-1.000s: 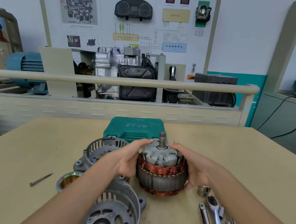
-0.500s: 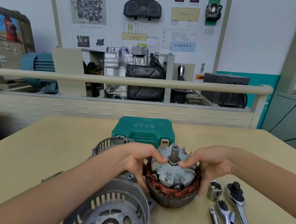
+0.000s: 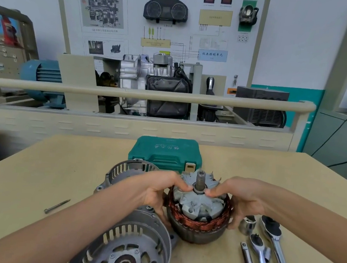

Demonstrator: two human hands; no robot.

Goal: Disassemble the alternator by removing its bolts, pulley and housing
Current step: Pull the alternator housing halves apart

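The stator [image 3: 198, 221], a steel ring with copper windings, stands on the wooden table [image 3: 34, 181] with the claw-pole rotor [image 3: 198, 204] seated inside it, the rotor shaft [image 3: 200, 180] pointing up. Both forearms reach in from the near edge toward the stator. The left hand [image 3: 157, 190] wraps the stator's left side, its fingers curled down over the outer wall and its thumb pressed on the rotor's top face right beside the shaft. The right hand [image 3: 244, 200] mirrors it on the stator's right side, fingers curled round the wall, thumb pressing the rotor top against the shaft's other side.

Just left of the stator and nearer the camera lies a slotted housing half [image 3: 126, 248]; another housing half [image 3: 125, 173] sits behind the left hand. A long bolt [image 3: 56, 205] lies well left of the stator. Behind the stator is a closed green tool case [image 3: 166, 152]. To the stator's right are a socket [image 3: 248, 224] and ratchet wrenches [image 3: 272, 242].
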